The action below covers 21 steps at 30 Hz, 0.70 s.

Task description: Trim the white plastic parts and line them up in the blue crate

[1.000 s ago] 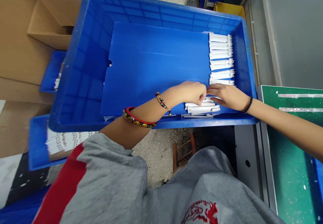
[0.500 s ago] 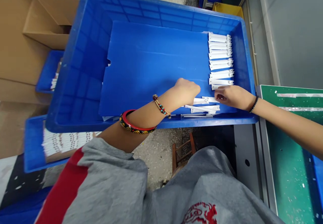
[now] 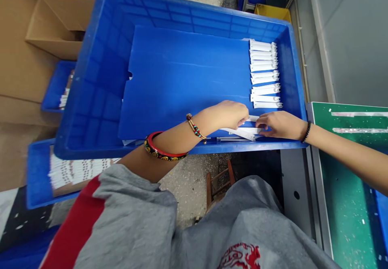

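Both forearms reached in over the near rim of a blue plastic crate [image 3: 100,91], palms down. The left hand [image 3: 232,115] was curled, its fingertips [image 3: 244,122] down at the end of a small loose bunch of white strips [image 3: 242,132], touching them; whether it was really gripping them, can't tell. The right hand [image 3: 281,125] came in from the other side, fingers slightly spread, with its fingertips [image 3: 261,125] on the same bunch, a firm hold also unclear. The two hands were close, just either side of the bunch, which lay low on a blue plastic sheet [image 3: 188,70] near the crate's near wall. Above the right hand, a neat column of white strips [image 3: 263,75] lay side by side against the crate's right end, not touched. A bangle [image 3: 165,145] and a beaded bracelet [image 3: 195,127] were on the left wrist, a black beaded bracelet [image 3: 306,132] on the right.
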Motion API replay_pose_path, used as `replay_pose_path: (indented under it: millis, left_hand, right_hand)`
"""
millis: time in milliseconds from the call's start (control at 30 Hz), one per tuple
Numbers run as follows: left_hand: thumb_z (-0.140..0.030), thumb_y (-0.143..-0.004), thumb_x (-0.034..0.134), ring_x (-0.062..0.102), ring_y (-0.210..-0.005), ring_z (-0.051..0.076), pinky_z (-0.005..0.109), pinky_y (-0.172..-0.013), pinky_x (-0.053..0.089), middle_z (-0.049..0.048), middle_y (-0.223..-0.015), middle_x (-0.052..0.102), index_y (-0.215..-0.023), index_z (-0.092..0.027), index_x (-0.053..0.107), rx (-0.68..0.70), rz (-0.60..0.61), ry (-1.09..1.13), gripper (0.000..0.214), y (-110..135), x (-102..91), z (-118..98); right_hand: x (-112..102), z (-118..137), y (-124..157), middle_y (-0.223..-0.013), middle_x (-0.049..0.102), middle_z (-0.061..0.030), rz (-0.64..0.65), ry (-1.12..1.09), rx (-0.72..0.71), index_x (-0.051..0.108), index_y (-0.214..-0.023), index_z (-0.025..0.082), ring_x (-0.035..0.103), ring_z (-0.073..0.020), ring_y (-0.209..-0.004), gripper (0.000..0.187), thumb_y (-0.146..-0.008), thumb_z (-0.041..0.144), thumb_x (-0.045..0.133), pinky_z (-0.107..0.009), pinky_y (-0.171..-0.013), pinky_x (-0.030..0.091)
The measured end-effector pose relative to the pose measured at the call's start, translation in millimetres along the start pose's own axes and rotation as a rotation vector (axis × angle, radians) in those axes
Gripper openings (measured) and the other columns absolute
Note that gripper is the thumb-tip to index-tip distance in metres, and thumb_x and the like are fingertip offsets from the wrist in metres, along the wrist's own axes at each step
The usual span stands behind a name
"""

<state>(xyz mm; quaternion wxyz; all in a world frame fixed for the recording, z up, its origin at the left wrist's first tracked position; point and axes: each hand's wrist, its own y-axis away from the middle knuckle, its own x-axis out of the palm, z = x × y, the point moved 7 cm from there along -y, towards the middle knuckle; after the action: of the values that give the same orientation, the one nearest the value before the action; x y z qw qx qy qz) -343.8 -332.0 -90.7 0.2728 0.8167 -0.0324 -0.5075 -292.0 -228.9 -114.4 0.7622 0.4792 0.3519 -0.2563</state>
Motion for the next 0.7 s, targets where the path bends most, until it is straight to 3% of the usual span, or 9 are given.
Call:
replay_pose_path:
  millis: [100,233,300,467,567,700]
  left_hand:
    - [-0.003,-0.082,0.047,0.06,-0.075,0.018,0.03,-0.059,0.028,0.0125,-0.096,0.071,-0.091,-0.012,0.072,-0.125,0.037,-0.066,0.028,4.1,-0.5,10.5]
    - [-0.002,-0.081,0.048,0.062,-0.077,0.02,0.03,-0.06,0.031,0.0131,-0.095,0.072,-0.097,-0.012,0.072,-0.215,0.084,-0.11,0.031,8.8,-1.3,21.1]
    - [-0.004,-0.081,0.051,0.063,-0.082,0.02,0.029,-0.062,0.034,0.0117,-0.1,0.072,-0.099,-0.013,0.071,-0.208,0.041,-0.094,0.029,9.1,-4.8,20.2]
    - [-0.018,-0.087,0.058,0.06,-0.099,0.021,0.026,-0.072,0.04,0.0111,-0.111,0.066,-0.109,-0.014,0.066,-0.059,-0.216,-0.055,0.024,1.9,-14.9,7.9]
    - [-0.019,-0.085,0.064,0.058,-0.107,0.022,0.027,-0.078,0.042,0.0116,-0.115,0.065,-0.111,-0.015,0.067,-0.006,-0.182,-0.081,0.027,-4.6,-7.2,7.1]
    - [-0.017,-0.087,0.062,0.061,-0.109,0.024,0.029,-0.081,0.044,0.013,-0.115,0.067,-0.11,-0.014,0.069,-0.047,-0.099,-0.102,0.025,-7.8,-1.3,13.3]
  right_hand:
    - [-1.5,-1.7,1.3,-0.095,0.071,-0.0069,0.003,-0.045,0.023,0.066,-0.101,0.016,0.062,-0.0161,-0.071,0.016,-0.087,0.024,0.062,-0.026,-0.062,0.038]
    - [1.9,-5.5,2.0,-0.085,0.068,-0.0048,0.036,-0.178,0.072,0.063,-0.094,0.016,0.06,-0.0145,-0.067,0.013,-0.085,0.024,0.065,-0.024,-0.061,0.039]
    - [3.0,-6.9,1.8,-0.08,0.066,-0.0031,0.013,-0.195,0.085,0.06,-0.089,0.017,0.057,-0.0138,-0.065,0.008,-0.083,0.021,0.065,-0.024,-0.06,0.038]
    - [-0.1,-2.4,3.0,-0.091,0.063,-0.0044,-0.098,-0.034,0.027,0.058,-0.087,0.017,0.054,-0.0127,-0.066,0.011,-0.08,0.008,0.062,-0.025,-0.062,0.037]
    - [-4.3,4.8,3.8,-0.099,0.064,-0.0051,-0.099,0.043,-0.043,0.062,-0.093,0.018,0.059,-0.0148,-0.072,0.012,-0.083,0.017,0.068,-0.025,-0.063,0.039]
    - [-23.6,12.0,-2.7,-0.113,0.066,-0.0085,-0.291,0.239,-0.124,0.065,-0.112,0.019,0.064,-0.0201,-0.087,0.023,-0.094,0.014,0.052,-0.028,-0.065,0.041]
